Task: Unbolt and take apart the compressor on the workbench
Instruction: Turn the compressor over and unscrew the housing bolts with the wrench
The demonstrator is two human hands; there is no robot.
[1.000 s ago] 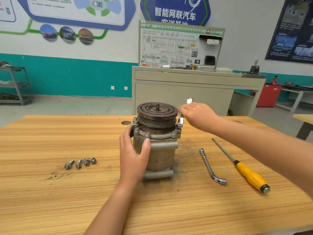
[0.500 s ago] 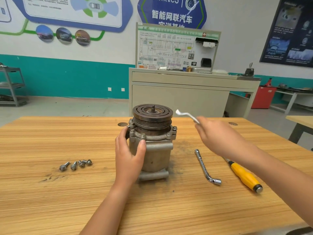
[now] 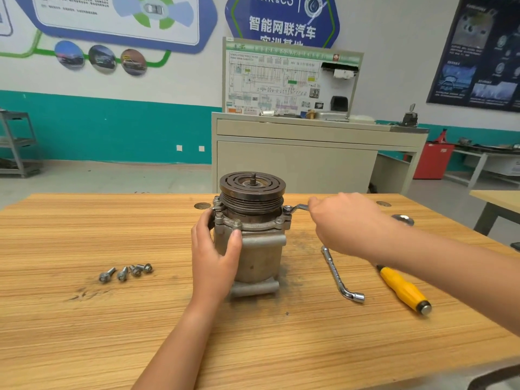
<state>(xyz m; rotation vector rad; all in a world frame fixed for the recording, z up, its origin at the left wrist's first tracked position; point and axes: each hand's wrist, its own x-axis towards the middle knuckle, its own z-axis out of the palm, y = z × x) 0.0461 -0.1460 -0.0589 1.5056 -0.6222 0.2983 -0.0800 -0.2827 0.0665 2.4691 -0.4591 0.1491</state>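
Compressor [image 3: 261, 260] upright on counter [image 3: 112, 319], left grip [image 3: 211, 257] wrapped round its body. Right grip [image 3: 346, 223] clenches wrench [image 3: 298, 207], seated on flange bolt [image 3: 287, 208] just left of it. Risk: an off-square pull slips the wrench, rounding the bolt or tipping the compressor.

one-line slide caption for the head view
Left hand steadies the compressor while the right hand holds a wrench on a flange bolt.

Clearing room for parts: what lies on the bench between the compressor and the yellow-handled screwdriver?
The head view shows an L-shaped socket wrench between the compressor and the screwdriver.
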